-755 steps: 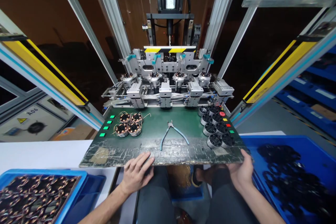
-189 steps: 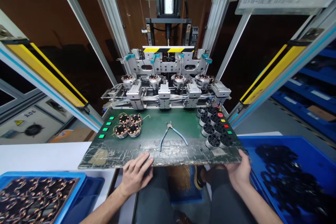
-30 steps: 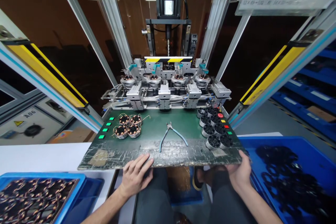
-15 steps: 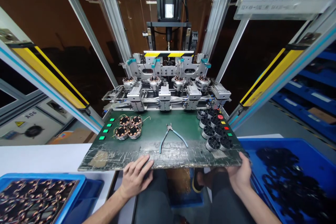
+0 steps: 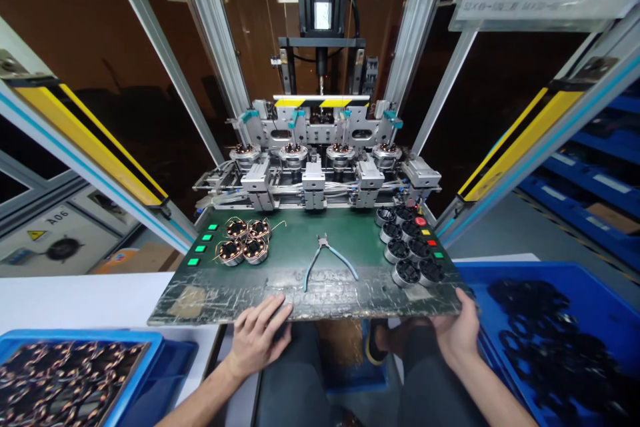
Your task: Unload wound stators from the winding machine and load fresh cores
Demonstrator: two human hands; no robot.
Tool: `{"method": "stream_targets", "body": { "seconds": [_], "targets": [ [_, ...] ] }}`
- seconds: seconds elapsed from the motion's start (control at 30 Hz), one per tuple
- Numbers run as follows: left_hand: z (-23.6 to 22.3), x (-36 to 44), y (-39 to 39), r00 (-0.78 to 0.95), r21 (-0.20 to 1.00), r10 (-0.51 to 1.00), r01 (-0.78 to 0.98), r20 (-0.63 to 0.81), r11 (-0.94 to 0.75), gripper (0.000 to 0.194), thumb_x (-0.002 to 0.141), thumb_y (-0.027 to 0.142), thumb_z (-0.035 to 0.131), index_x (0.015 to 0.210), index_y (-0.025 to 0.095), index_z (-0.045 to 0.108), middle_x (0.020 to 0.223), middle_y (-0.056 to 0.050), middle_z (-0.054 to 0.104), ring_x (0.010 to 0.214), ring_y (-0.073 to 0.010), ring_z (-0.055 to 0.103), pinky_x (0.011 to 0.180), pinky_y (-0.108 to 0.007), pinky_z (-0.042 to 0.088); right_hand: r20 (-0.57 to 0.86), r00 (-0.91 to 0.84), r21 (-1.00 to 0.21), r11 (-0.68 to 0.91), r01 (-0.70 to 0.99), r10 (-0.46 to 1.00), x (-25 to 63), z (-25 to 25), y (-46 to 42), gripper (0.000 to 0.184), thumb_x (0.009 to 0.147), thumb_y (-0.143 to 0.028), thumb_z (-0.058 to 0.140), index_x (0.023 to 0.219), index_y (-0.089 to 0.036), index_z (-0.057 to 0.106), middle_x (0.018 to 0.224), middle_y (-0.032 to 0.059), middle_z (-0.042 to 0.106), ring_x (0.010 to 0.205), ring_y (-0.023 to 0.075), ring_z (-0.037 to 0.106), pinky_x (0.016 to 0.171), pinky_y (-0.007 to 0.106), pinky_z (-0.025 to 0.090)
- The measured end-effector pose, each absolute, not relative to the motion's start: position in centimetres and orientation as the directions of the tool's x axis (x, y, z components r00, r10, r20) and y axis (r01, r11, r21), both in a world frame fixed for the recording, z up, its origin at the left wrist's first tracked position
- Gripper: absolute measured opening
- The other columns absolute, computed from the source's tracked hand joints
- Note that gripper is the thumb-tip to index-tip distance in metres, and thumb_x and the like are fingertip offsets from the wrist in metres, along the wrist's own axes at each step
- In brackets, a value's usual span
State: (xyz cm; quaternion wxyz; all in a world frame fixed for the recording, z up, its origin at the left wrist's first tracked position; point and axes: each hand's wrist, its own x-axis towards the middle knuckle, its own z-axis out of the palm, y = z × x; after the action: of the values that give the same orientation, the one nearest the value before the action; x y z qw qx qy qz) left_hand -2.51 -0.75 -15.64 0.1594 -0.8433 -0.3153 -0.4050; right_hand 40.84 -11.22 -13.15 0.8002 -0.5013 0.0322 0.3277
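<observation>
My left hand point(image 5: 261, 335) rests on the front edge of the green worktable point(image 5: 295, 227), fingers stretched over its top, holding nothing. At the right front corner my right hand point(image 5: 460, 330) grips the table edge, thumb on top and the other fingers mostly hidden underneath. Between and beyond the hands lie blue-handled cutting pliers point(image 5: 331, 255), spread open. Several copper-wound stators point(image 5: 245, 240) with loose wire ends stand together at the left. Several black-and-silver stators point(image 5: 406, 250) without visible copper are in rows at the right. More stators point(image 5: 291, 152) sit in the winding machine point(image 5: 313, 181) behind.
A blue bin point(image 5: 155, 347) of wound parts stands at lower left, and another blue bin point(image 5: 590, 280) of black parts at lower right. Green buttons point(image 5: 201, 249) line the table's left side; a red button point(image 5: 420, 221) is at the right. Yellow-faced posts point(image 5: 523, 140) flank the machine.
The view has shifted very slightly. Both hands, the pliers and the stators stay where they were.
</observation>
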Motion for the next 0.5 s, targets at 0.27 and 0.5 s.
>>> {"method": "stream_targets", "body": {
  "seconds": [0.27, 0.5],
  "targets": [
    [-15.83, -2.59, -0.71, 0.474, -0.013, 0.401, 0.659, 0.784, -0.752, 0.077, 0.086, 0.036, 0.085, 0.158, 0.037, 0.056, 0.137, -0.001, 0.077, 0.126, -0.0224, 0.069, 0.112, -0.039, 0.039, -0.364, 0.796, -0.793, 0.287, -0.537, 0.484, 40.5, -12.6, -11.13, 0.046, 0.082, -0.048, 0.075, 0.119, -0.021, 0.076, 0.114, 0.0046, 0.08, 0.104, 0.0283, 0.077, 0.095, 0.048, 0.065],
    [-15.44, -2.48, -0.74, 0.477, -0.015, 0.399, 0.655, 0.783, -0.755, 0.067, 0.088, 0.035, 0.085, 0.151, 0.034, 0.063, 0.134, -0.002, 0.079, 0.122, -0.0229, 0.07, 0.105, -0.041, 0.041, -0.371, 0.805, -0.79, 0.298, -0.535, 0.463, 40.61, -12.81, -11.03, 0.041, 0.082, -0.045, 0.075, 0.116, -0.022, 0.077, 0.111, 0.0021, 0.081, 0.098, 0.0251, 0.077, 0.095, 0.045, 0.065]
  ]
}}
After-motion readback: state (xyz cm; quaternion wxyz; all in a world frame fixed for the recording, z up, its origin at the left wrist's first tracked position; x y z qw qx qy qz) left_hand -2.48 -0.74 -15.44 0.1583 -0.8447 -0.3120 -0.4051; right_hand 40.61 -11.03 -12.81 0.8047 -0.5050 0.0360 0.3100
